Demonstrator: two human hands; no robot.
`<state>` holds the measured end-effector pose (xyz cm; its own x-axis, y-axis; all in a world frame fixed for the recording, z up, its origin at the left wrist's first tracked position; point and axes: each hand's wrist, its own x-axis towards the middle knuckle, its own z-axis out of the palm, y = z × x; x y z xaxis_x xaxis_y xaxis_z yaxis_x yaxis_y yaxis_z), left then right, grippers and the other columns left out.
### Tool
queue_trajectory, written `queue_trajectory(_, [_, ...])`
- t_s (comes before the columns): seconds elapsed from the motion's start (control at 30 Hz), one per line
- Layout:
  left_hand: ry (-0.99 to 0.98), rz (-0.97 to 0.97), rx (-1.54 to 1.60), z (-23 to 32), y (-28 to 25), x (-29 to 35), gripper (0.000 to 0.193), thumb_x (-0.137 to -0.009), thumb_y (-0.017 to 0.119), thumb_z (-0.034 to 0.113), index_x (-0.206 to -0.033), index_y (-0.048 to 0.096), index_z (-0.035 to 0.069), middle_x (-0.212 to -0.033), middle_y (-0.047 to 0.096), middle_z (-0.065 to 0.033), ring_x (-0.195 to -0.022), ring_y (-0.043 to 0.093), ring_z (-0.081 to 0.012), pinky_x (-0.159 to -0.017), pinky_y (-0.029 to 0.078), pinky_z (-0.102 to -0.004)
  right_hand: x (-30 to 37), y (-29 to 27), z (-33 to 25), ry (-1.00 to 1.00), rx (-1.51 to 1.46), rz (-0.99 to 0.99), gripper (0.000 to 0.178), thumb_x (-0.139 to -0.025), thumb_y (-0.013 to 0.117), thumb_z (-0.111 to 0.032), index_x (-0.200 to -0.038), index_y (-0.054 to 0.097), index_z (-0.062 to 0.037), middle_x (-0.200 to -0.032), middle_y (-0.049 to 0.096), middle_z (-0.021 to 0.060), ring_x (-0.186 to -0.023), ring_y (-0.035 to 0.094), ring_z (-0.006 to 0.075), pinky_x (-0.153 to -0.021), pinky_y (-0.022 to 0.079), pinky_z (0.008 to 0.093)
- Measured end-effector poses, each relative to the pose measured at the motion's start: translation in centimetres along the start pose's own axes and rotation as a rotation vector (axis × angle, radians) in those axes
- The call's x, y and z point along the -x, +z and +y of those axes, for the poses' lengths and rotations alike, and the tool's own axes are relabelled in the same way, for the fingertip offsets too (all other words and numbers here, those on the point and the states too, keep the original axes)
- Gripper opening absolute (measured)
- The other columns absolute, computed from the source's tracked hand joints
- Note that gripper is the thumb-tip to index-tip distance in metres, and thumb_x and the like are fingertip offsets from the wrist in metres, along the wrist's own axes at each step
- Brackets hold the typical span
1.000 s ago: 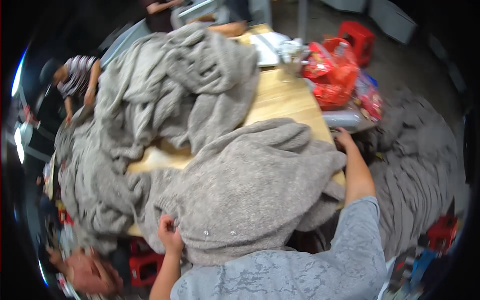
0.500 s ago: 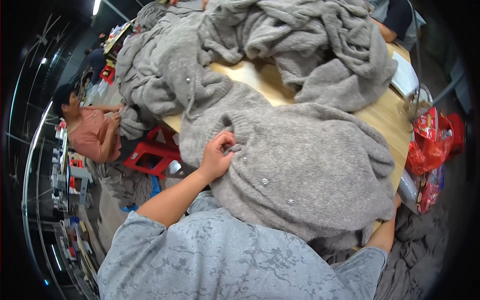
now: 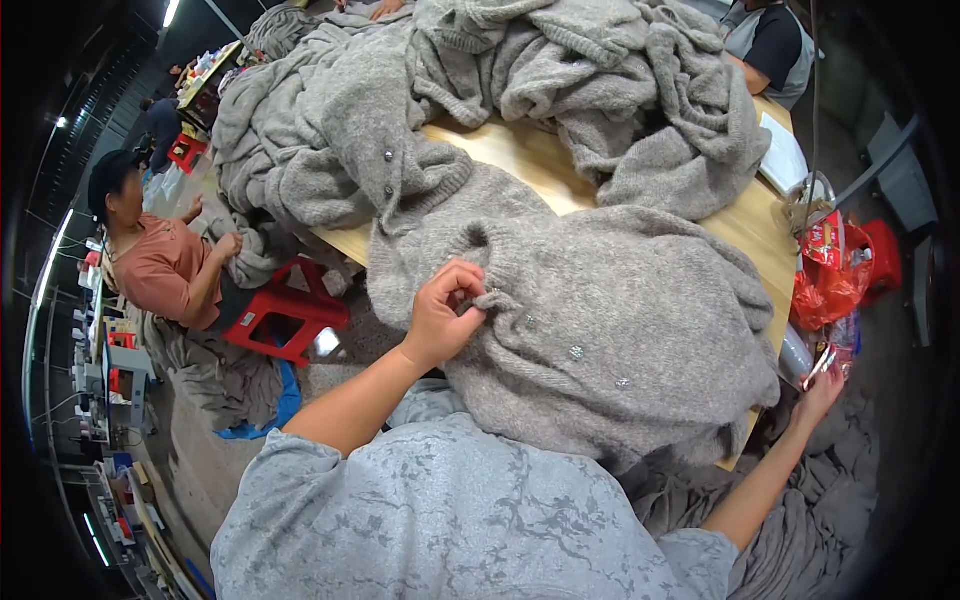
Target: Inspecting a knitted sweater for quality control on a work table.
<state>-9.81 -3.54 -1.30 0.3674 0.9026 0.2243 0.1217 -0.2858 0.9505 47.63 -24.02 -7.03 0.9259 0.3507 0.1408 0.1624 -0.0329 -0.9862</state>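
A grey knitted cardigan (image 3: 650, 290) lies spread on the table in front of me, with shiny round buttons (image 3: 576, 352) along its front edge. My left hand (image 3: 447, 312) is closed in a pinch on that edge, just below the ribbed neckline. Out beyond the table's right edge is my right hand (image 3: 822, 392), its fingers closed round a small shiny metal tool (image 3: 822, 362). The tool's exact kind is too small to tell. Beside it are a clear plastic roll (image 3: 795, 355) and a red plastic bag (image 3: 835, 275).
More grey knitwear (image 3: 330, 110) is heaped along the far side of the wooden table (image 3: 745, 235). White papers (image 3: 783, 155) lie at the right edge. To the left, a co-worker (image 3: 160, 265) handles grey knitwear near a red stool (image 3: 285, 318). Another person (image 3: 775, 50) sits far right.
My right hand has come out from behind the cardigan and table edge, moving outward with the shiny tool now visible. The left hand keeps its pinch on the cardigan edge. The view has shifted slightly.
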Motion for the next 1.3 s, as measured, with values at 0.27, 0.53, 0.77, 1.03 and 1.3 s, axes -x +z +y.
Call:
queue_trajectory(0.27, [0.082,0.007,0.056,3.0,-1.4,1.4,0.022,-0.066,0.058,-0.014,-0.080,0.054,0.003,-0.097,0.052,-0.0059,-0.080,0.051,-0.0081,-0.070,0.043,-0.0208,18.8,18.2,-18.7,-0.199,-0.103,-0.898,0.041,-0.082,0.044,-0.001,-0.123,0.046,-0.0025,-0.093,0.055,0.0063,-0.062,0.042,0.0070,-0.054,0.035,0.0203])
queue_trajectory(0.53, [0.107,0.000,0.050,3.0,-1.9,2.2,0.018,-0.069,0.061,-0.011,-0.079,0.055,0.003,-0.098,0.053,-0.0062,-0.083,0.052,-0.0087,-0.070,0.042,-0.0217,26.6,26.2,-21.1,-0.732,0.213,-1.457,0.021,-0.090,0.051,-0.016,-0.101,0.057,-0.0002,-0.081,0.054,0.0105,-0.075,0.049,0.0248,-0.068,0.040,0.0336])
queue_trajectory(0.77, [0.139,0.056,0.059,2.4,-1.7,2.3,0.018,-0.067,0.068,-0.002,-0.074,0.054,0.007,-0.093,0.055,0.0013,-0.054,0.024,-0.0025,-0.050,0.026,-0.0175,26.3,27.9,-20.0,-0.775,0.320,-1.489,0.023,-0.080,0.065,-0.019,-0.095,0.060,-0.0021,-0.080,0.055,0.0098,-0.076,0.049,0.0267,-0.070,0.041,0.0358])
queue_trajectory(1.03, [0.148,0.036,0.115,1.8,-1.7,2.2,0.018,-0.067,0.068,-0.003,-0.074,0.054,0.007,-0.095,0.054,0.0010,-0.055,0.023,-0.0019,-0.051,0.025,-0.0168,26.2,28.5,-20.3,-0.790,0.384,-1.523,0.019,-0.079,0.066,-0.017,-0.092,0.064,-0.0040,-0.078,0.056,0.0082,-0.077,0.051,0.0258,-0.071,0.042,0.0357])
queue_trajectory(1.3, [0.156,0.023,0.122,1.9,-1.7,2.2,0.019,-0.068,0.067,-0.004,-0.075,0.054,0.007,-0.095,0.054,0.0011,-0.055,0.023,-0.0015,-0.051,0.025,-0.0163,26.4,28.7,-20.2,-0.798,0.373,-1.547,0.019,-0.078,0.067,-0.016,-0.092,0.065,-0.0035,-0.077,0.056,0.0086,-0.078,0.052,0.0257,-0.071,0.042,0.0354])
